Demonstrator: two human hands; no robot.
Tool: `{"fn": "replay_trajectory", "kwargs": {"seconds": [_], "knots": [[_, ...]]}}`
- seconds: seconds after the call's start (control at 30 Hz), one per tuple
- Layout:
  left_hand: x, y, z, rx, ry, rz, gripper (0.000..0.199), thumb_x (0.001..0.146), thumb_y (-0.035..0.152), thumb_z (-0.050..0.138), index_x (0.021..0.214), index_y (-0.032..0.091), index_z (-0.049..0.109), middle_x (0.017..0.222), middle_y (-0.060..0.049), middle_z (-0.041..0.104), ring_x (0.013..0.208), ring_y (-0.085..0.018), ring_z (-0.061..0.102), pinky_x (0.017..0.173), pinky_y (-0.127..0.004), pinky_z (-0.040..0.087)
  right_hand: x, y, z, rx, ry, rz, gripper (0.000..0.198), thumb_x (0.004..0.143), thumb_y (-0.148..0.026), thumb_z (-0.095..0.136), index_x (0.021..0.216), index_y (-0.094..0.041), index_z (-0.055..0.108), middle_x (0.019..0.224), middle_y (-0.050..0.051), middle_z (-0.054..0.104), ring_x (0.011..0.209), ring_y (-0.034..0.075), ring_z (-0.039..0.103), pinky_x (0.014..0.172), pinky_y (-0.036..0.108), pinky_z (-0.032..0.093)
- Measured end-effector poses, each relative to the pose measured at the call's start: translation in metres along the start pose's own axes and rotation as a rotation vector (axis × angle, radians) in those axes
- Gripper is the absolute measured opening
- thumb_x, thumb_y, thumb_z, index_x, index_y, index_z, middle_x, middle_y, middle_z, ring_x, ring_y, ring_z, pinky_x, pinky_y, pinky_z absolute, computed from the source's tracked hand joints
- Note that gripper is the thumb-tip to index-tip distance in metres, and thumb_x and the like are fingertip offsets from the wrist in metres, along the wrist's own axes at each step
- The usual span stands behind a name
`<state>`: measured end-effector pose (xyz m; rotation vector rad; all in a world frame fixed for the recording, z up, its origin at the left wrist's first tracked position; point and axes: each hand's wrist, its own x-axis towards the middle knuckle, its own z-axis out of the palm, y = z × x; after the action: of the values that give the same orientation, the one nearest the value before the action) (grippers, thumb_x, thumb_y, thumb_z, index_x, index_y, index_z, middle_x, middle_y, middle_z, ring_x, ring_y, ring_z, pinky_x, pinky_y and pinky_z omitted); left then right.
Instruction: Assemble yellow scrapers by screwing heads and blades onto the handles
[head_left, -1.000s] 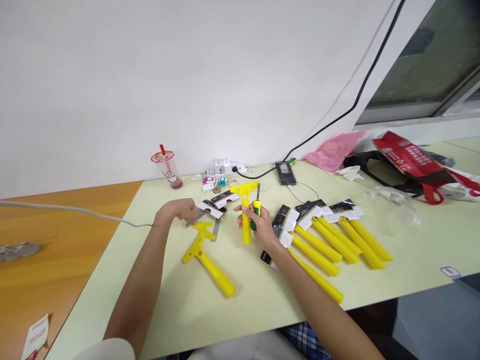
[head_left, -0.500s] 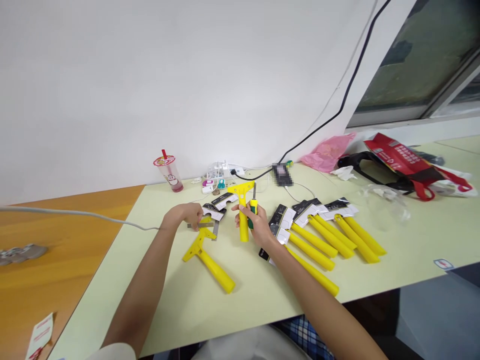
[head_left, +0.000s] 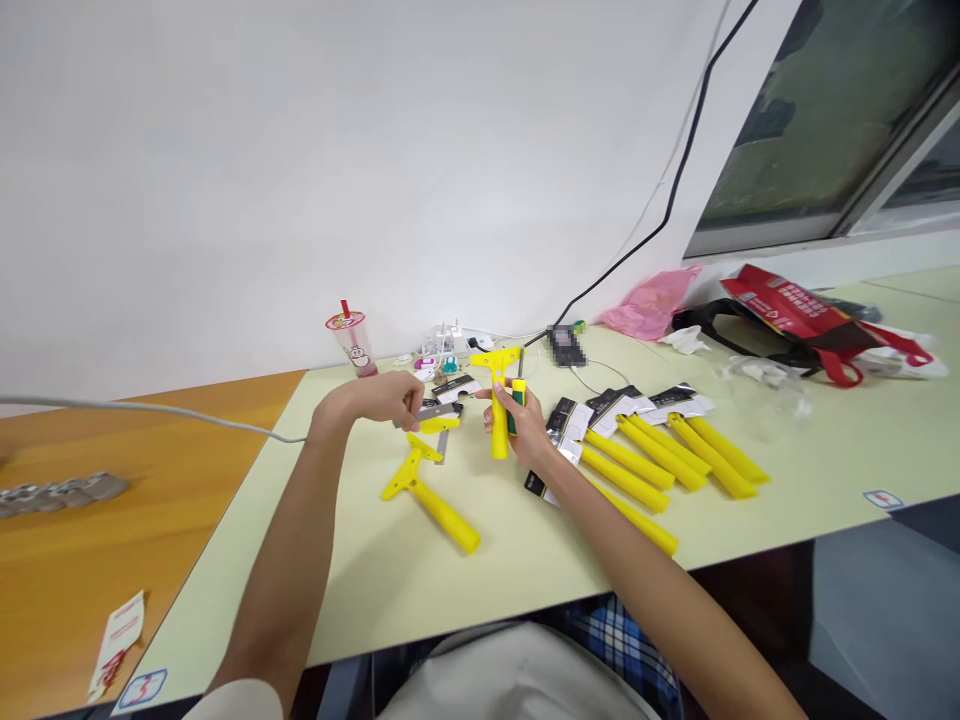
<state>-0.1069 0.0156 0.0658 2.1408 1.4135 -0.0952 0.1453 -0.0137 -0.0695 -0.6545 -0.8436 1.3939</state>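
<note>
My left hand [head_left: 397, 398] is closed, its fingers pinching a thin metal blade [head_left: 442, 410] above the table. Below the blade lie a small yellow plastic strip [head_left: 442, 426] and another metal blade [head_left: 442, 446]. Upright in my right hand [head_left: 527, 425] are a yellow scraper handle [head_left: 499, 400] with a T-shaped head and a green-and-yellow screwdriver [head_left: 517, 400], its shaft pointing up. Nearest me, a second yellow scraper handle [head_left: 442, 510] lies on the table. Black-and-white cardboard packaging [head_left: 457, 387] rests behind my left hand, partly covered.
Several carded yellow scrapers [head_left: 645, 462] lie to the right. Behind stand a drink cup [head_left: 355, 345], a power strip with chargers [head_left: 442, 340] and a blurred-out device [head_left: 568, 346]. A red bag [head_left: 795, 310] and pink plastic bag [head_left: 649, 305] sit back right. A grey cable [head_left: 187, 408] crosses the left.
My left hand has raised the metal blade and moved it slightly right, toward the scraper handle. My right hand keeps its hold on handle and screwdriver. The view has shifted a little.
</note>
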Motion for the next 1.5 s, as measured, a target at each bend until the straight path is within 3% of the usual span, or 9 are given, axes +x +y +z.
{"fn": "replay_trajectory", "kwargs": {"seconds": [0.2, 0.37, 0.43, 0.63, 0.77, 0.93, 1.17, 1.37, 1.5], "knots": [[-0.026, 0.025, -0.008, -0.11, 0.299, 0.23, 0.033, 0.077, 0.048, 0.083, 0.095, 0.023, 0.072, 0.09, -0.004, 0.077, 0.087, -0.025, 0.073, 0.07, -0.032, 0.052, -0.001, 0.002, 0.002, -0.057, -0.031, 0.011, 0.064, 0.066, -0.061, 0.104, 0.096, -0.024, 0.062, 0.088, 0.001, 0.074, 0.063, 0.016, 0.065, 0.053, 0.031, 0.06], [-0.032, 0.038, -0.008, -0.198, 0.644, 0.367, 0.035, 0.084, 0.053, 0.081, 0.082, 0.02, 0.071, 0.088, -0.006, 0.073, 0.084, -0.022, 0.069, 0.077, -0.034, 0.053, -0.006, 0.004, 0.007, -0.081, -0.063, 0.013, 0.067, 0.068, -0.073, 0.098, 0.096, -0.022, 0.065, 0.078, -0.001, 0.068, 0.065, 0.017, 0.064, 0.054, 0.031, 0.061], [-0.031, 0.039, -0.008, -0.22, 0.708, 0.404, 0.035, 0.085, 0.051, 0.081, 0.081, 0.019, 0.069, 0.087, -0.006, 0.071, 0.083, -0.021, 0.066, 0.078, -0.034, 0.053, -0.007, 0.006, 0.009, -0.085, -0.067, 0.01, 0.066, 0.069, -0.074, 0.097, 0.096, -0.022, 0.066, 0.078, -0.001, 0.067, 0.066, 0.017, 0.064, 0.053, 0.03, 0.061], [-0.014, 0.037, -0.003, -0.206, 0.614, 0.389, 0.041, 0.085, 0.053, 0.079, 0.072, 0.02, 0.058, 0.072, -0.001, 0.059, 0.074, -0.017, 0.056, 0.068, -0.029, 0.044, -0.008, 0.008, 0.01, -0.09, -0.061, -0.009, 0.06, 0.075, -0.072, 0.095, 0.099, -0.021, 0.072, 0.083, 0.0, 0.068, 0.061, 0.015, 0.064, 0.053, 0.03, 0.061], [0.006, 0.032, 0.005, -0.211, 0.563, 0.361, 0.048, 0.083, 0.057, 0.079, 0.068, 0.02, 0.052, 0.066, 0.002, 0.054, 0.068, -0.015, 0.05, 0.063, -0.028, 0.036, -0.006, 0.01, 0.008, -0.092, -0.054, 0.004, 0.059, 0.076, -0.07, 0.095, 0.101, -0.021, 0.074, 0.092, 0.004, 0.073, 0.068, 0.018, 0.07, 0.055, 0.032, 0.063], [0.027, 0.019, 0.01, -0.229, 0.553, 0.271, 0.05, 0.082, 0.062, 0.078, 0.069, 0.022, 0.052, 0.068, -0.001, 0.064, 0.075, -0.021, 0.068, 0.063, -0.028, 0.04, -0.005, 0.011, 0.01, -0.084, -0.013, -0.02, 0.058, 0.072, -0.07, 0.096, 0.095, -0.023, 0.073, 0.098, 0.007, 0.077, 0.084, 0.024, 0.075, 0.054, 0.033, 0.063], [0.034, 0.016, 0.013, -0.339, 0.553, 0.208, 0.06, 0.076, 0.063, 0.085, 0.069, 0.024, 0.04, 0.059, 0.004, 0.055, 0.078, -0.028, 0.081, 0.055, -0.025, 0.036, -0.008, 0.004, 0.012, -0.053, -0.051, -0.013, 0.059, 0.075, -0.069, 0.095, 0.103, -0.022, 0.072, 0.087, 0.004, 0.077, 0.077, 0.022, 0.075, 0.059, 0.031, 0.061], [0.039, 0.017, 0.017, -0.545, 0.592, 0.235, 0.061, 0.07, 0.064, 0.091, 0.07, 0.024, 0.045, 0.065, 0.001, 0.065, 0.082, -0.029, 0.081, 0.068, -0.03, 0.058, -0.005, 0.004, 0.012, 0.044, -0.098, 0.007, 0.053, 0.074, -0.06, 0.097, 0.099, -0.022, 0.071, 0.091, 0.003, 0.075, 0.077, 0.019, 0.071, 0.063, 0.031, 0.06], [0.042, 0.015, 0.017, -0.632, 0.619, 0.258, 0.064, 0.067, 0.063, 0.095, 0.068, 0.023, 0.046, 0.068, -0.001, 0.064, 0.086, -0.029, 0.082, 0.075, -0.035, 0.064, -0.006, 0.001, 0.012, 0.073, -0.128, 0.034, 0.05, 0.071, -0.052, 0.101, 0.1, -0.023, 0.071, 0.094, 0.002, 0.075, 0.082, 0.019, 0.07, 0.067, 0.031, 0.062]]}}
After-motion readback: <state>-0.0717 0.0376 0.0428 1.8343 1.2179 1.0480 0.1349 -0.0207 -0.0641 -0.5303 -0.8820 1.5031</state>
